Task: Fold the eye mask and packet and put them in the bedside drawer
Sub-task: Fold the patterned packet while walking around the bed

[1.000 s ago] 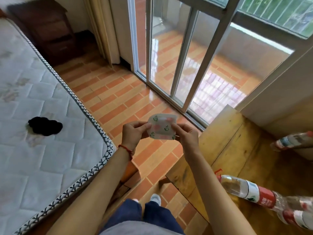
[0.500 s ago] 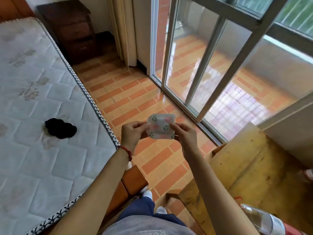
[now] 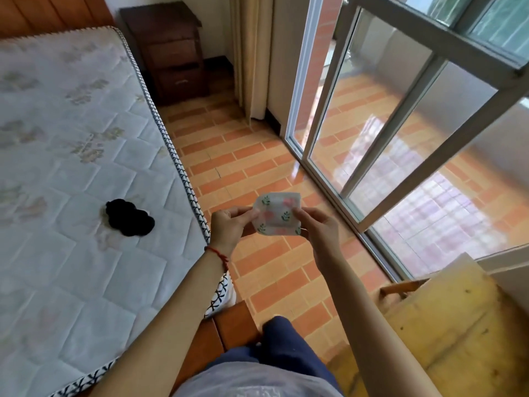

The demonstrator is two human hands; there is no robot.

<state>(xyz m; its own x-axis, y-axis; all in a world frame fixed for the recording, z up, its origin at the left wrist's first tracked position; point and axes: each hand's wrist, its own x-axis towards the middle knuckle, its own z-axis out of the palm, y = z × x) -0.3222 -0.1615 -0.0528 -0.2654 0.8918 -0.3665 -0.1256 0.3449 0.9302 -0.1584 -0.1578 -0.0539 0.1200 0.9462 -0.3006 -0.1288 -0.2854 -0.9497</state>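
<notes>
Packet pinched between both my hands, mid-frame, above the floor.

My left hand (image 3: pixel 232 224) and right hand (image 3: pixel 316 226) each pinch a side edge of the packet (image 3: pixel 277 214); a loose pinch could drop it onto the tiles. It looks thin, pale and translucent, printed with pink flowers and green leaves. The black eye mask (image 3: pixel 129 217) lies crumpled on the bed (image 3: pixel 57 267), left of centre. The bedside drawer (image 3: pixel 177 78) waits closed, upper left.

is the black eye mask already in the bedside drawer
No, the eye mask lies on the mattress, and the bedside cabinet stands apart by the wall.
</notes>
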